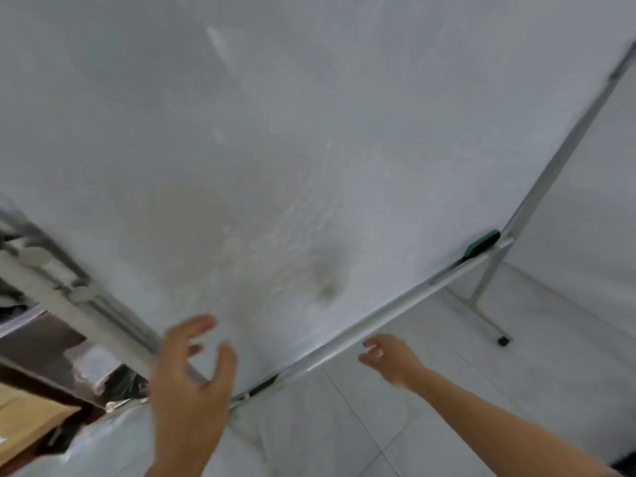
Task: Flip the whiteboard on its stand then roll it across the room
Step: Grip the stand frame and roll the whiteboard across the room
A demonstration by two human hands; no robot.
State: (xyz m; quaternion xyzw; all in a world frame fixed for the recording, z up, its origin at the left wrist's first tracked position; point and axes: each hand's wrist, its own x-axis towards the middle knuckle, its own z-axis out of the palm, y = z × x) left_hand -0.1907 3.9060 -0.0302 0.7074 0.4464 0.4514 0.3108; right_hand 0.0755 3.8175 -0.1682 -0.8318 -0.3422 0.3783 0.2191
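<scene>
From my head camera the whiteboard (275,149) fills nearly everything ahead of me, its smudged grey-white face tilted across the view, with its bottom tray rail (389,325) running diagonally from lower left up to the right. A green eraser (481,243) sits on that rail near the far end, close to the stand's upright (564,149), whose foot (504,340) rests on the tiled floor (447,390). My left hand (191,383) is raised in front of the board's lower corner, fingers spread and gripping nothing; whether its fingertips touch the surface I cannot tell through the blur. My right hand (390,359) hovers just below the rail, fingers loosely curled and empty, close to it but not on it. On my left there are shelves and a cardboard box (24,421). I judge the task is at its start or in the flip: neither hand has a hold yet, and the roll across the room is all left to do.
</scene>
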